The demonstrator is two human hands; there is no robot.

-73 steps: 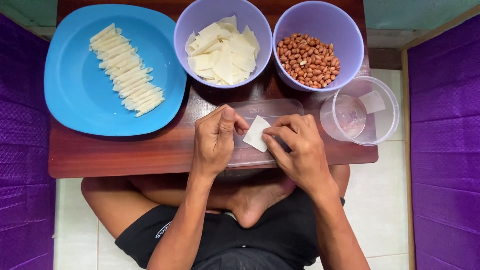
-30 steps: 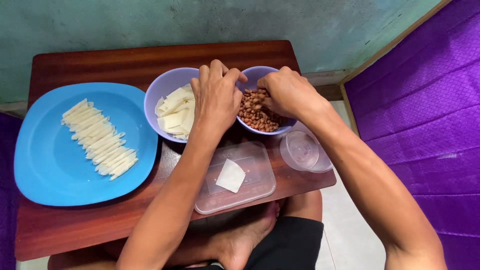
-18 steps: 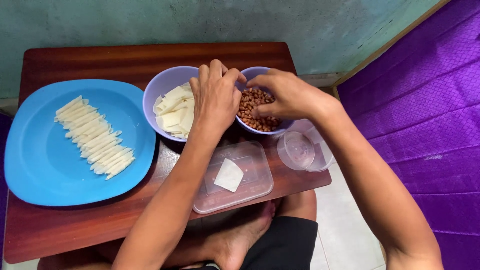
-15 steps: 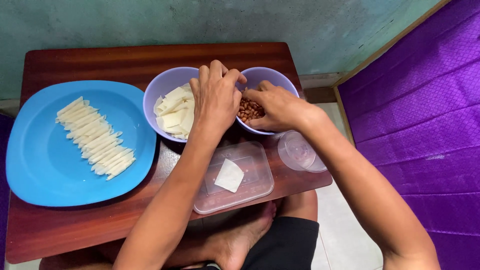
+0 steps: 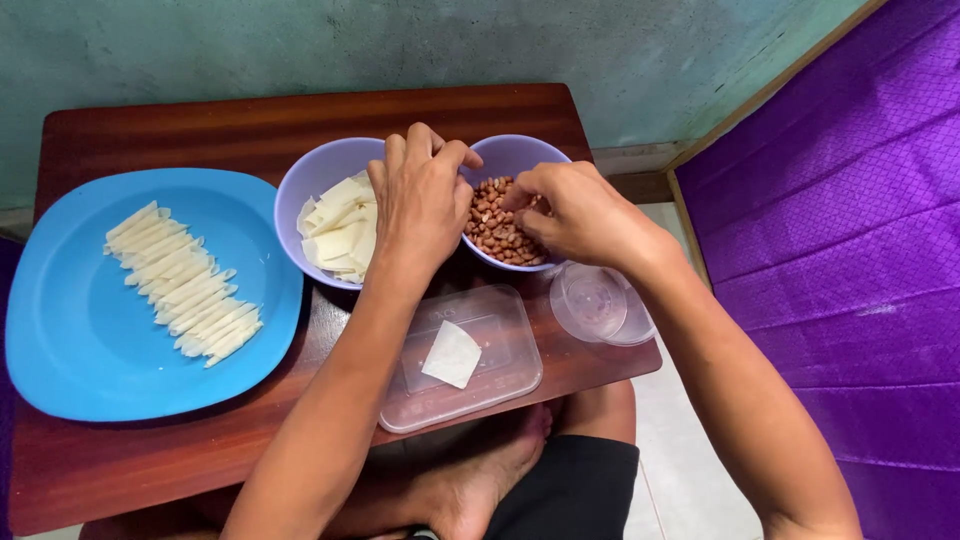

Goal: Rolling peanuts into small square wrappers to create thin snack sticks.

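While both hands (image 5: 425, 205) crowd peanut bowl (image 5: 505, 160), blue plate (image 5: 70, 330) sits aside

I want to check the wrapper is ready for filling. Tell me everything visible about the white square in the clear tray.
The white square is one thin, pale, flat sheet, dough-like in look, turned diamond-wise. It lies alone on the floor of the clear plastic tray at the table's near edge. Neither hand touches it, and nothing lies on it.

Low wooden table (image 5: 180, 130) carrying: blue plate (image 5: 90, 340) sitting toward left edge; two lilac bowls (image 5: 310, 185) standing mid-table; clear tray (image 5: 500, 345) and clear round cup (image 5: 600, 305) resting along near edge, rightward.
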